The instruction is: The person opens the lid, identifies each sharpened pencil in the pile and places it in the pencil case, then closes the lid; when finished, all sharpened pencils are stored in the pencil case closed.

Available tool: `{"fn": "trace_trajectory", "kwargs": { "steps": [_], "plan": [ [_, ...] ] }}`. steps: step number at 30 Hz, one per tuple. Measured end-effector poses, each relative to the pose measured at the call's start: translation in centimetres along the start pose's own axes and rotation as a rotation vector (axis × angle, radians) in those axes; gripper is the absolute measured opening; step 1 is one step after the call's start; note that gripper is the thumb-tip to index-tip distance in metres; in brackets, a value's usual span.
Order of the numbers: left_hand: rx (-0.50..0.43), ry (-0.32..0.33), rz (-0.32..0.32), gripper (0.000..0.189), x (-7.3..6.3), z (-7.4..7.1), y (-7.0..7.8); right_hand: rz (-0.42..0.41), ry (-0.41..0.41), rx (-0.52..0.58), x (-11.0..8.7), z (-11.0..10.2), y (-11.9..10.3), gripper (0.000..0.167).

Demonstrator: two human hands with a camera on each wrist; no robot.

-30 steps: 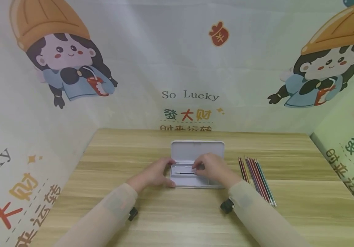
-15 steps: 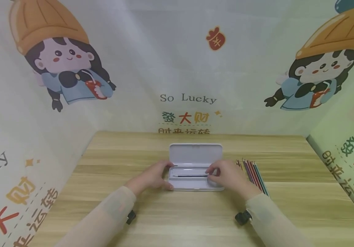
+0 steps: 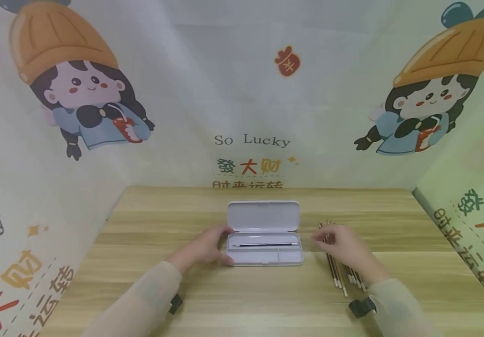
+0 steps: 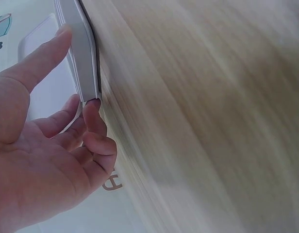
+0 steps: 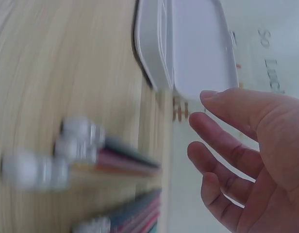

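Note:
An open white pencil case (image 3: pixel 248 257) lies on the table with its lid raised at the back. One dark pencil (image 3: pixel 267 244) lies lengthwise in its rear compartment. My left hand (image 3: pixel 205 248) holds the case's left end, thumb at the front corner and fingers behind; the left wrist view shows the thumb on the case (image 4: pixel 81 53) side. To the right of the case, my right hand (image 3: pixel 347 245) hovers over loose pencils (image 3: pixel 334 274), fingers loosely bent. In the right wrist view, nothing is between the right hand's (image 5: pixel 271 141) thumb and fingers.
The loose pencils form two groups, their white eraser ends (image 5: pixel 35 170) toward the front. A wood-grain table (image 3: pixel 242 299) lies under everything. Printed cloth (image 3: pixel 174 117) hangs along its back and sides.
My right hand has moved right, from the pencil inside the case to above the loose pencils, and left that pencil lying in the compartment. My left hand still holds the case's left end.

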State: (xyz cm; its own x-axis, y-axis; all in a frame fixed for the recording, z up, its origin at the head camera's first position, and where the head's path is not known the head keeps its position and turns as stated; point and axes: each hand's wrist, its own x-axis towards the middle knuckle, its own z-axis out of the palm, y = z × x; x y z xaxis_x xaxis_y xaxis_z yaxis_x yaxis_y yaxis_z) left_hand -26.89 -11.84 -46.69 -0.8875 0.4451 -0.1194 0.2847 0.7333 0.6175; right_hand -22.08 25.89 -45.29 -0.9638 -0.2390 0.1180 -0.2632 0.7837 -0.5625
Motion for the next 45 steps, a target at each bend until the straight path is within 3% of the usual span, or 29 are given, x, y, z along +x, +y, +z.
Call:
{"fn": "trace_trajectory", "kwargs": {
  "steps": [7,15,22,29,45],
  "plan": [
    [-0.019,0.015,0.011,0.084,0.2,-0.1,0.0,0.054,0.024,-0.012,-1.3,-1.9,1.9,0.014],
    [-0.021,0.005,0.016,0.084,-0.1,-0.1,0.1,0.155,-0.009,-0.055,-2.3,-3.6,4.2,0.022],
    [-0.025,-0.008,0.02,0.084,-0.1,0.3,0.3,0.158,-0.017,-0.07,-3.1,-4.4,5.7,0.025],
    [-0.042,-0.003,0.016,0.083,-0.2,0.6,0.0,0.191,-0.044,-0.094,-3.3,-4.4,6.0,0.025],
    [-0.02,-0.004,0.001,0.084,-0.1,0.1,-0.1,0.182,-0.066,-0.134,-3.0,-4.1,6.2,0.032]
  ]
}}
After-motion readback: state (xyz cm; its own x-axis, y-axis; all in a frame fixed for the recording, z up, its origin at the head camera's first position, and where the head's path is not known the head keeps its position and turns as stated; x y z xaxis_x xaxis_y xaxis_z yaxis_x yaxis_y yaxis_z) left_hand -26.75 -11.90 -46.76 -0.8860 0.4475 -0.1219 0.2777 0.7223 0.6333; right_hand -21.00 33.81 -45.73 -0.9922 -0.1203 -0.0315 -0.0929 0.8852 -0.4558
